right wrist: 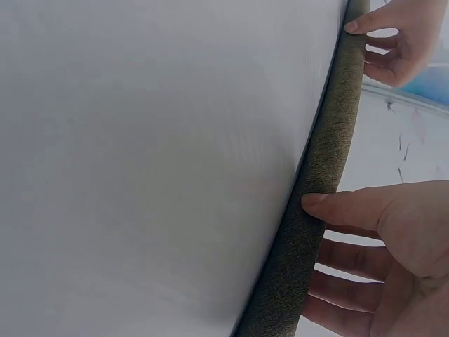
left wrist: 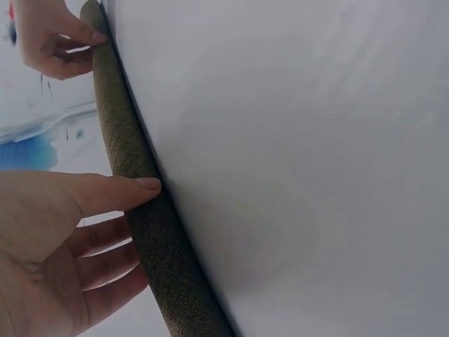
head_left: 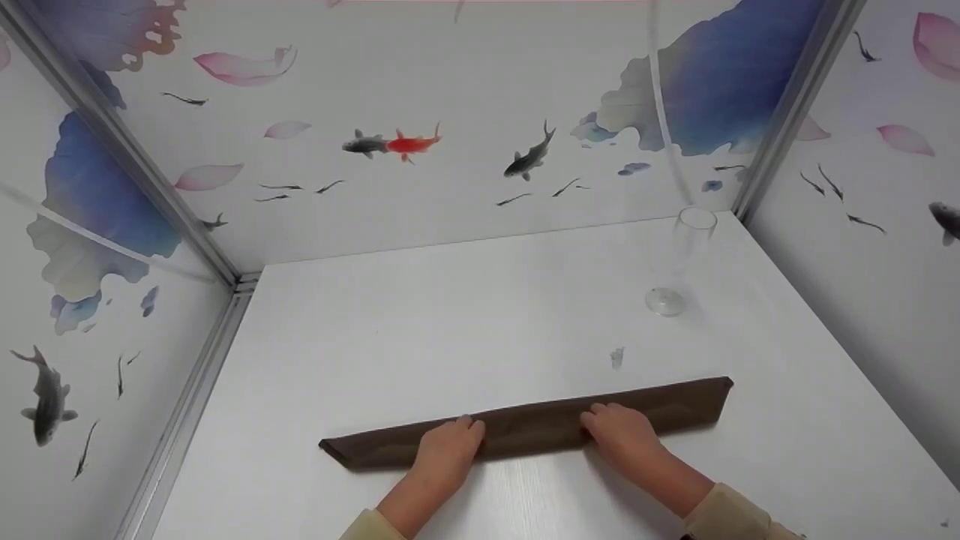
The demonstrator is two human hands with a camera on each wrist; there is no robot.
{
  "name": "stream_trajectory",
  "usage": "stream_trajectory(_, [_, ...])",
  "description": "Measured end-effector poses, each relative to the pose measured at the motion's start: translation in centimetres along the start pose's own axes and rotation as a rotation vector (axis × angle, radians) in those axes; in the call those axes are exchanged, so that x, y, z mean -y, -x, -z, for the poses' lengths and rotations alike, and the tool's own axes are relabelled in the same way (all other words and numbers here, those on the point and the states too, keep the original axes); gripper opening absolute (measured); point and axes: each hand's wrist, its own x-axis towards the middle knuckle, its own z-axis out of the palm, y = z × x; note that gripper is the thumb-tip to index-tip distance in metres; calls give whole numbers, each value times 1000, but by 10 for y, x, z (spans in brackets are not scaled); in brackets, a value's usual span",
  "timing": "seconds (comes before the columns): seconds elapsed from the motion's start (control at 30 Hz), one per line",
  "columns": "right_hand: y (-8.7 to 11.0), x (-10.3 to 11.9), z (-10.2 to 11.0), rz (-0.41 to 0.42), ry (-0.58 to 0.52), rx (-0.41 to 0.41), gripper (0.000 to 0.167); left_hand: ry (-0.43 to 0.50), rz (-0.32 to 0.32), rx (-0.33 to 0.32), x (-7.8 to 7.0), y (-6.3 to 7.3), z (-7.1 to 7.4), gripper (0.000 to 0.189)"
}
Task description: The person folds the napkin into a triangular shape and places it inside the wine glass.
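A dark brown woven cloth (head_left: 532,431), folded or rolled into a long strip with slanted ends, lies across the front of the white table (head_left: 450,322). Left of its middle, my left hand (head_left: 448,448) pinches it, the thumb on the near edge and the fingers over the far side, as the left wrist view shows. My right hand (head_left: 622,439) grips the strip right of the middle in the same way. Between the two hands a stretch of the cloth (right wrist: 335,133) shows its coarse weave. The fingertips behind the strip are partly hidden.
Toward the back right stands a clear stemmed glass (head_left: 679,259). A small clear object (head_left: 616,358), too small to make out, sits just beyond the cloth. Printed panels with fish and petals, such as the back wall (head_left: 465,90), enclose the table on three sides.
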Motion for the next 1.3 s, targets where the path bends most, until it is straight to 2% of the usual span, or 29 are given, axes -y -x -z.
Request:
stream_trajectory(0.1, [-1, -2, 1, -7, -20, 2, 14, 5, 2, -1, 2, 0, 2, 19])
stream_trajectory(0.2, [-2, -5, 1, 3, -30, -12, 13, 20, 13, 25, 4, -2, 4, 14])
stream_trajectory(0.33, [-4, -8, 1, 34, -37, -46, 14, 57, 56, 81, 6, -6, 8, 8])
stream_trajectory(0.47, [-7, -11, 2, 47, -43, -64, 16, 108, 84, 105, 8, -10, 9, 4])
stream_trajectory(0.57, [-10, -11, 2, 41, -46, -56, 15, 133, 74, 78, 11, -12, 7, 1])
stream_trajectory(0.8, [-16, -13, 0, 19, -61, -35, 11, 155, 52, -29, 17, -14, 3, 13])
stream_trajectory(0.97, [-20, -13, 0, -14, -85, -20, 8, 135, 52, -8, 18, -18, 5, 11])
stream_trajectory(1.07, [-22, -13, 2, -34, -97, -26, 12, 111, 53, 1, 18, -20, 5, 11])
stream_trajectory(1.3, [-25, -13, 3, -32, -57, -57, 22, 79, 28, -46, 18, -20, 3, 15])
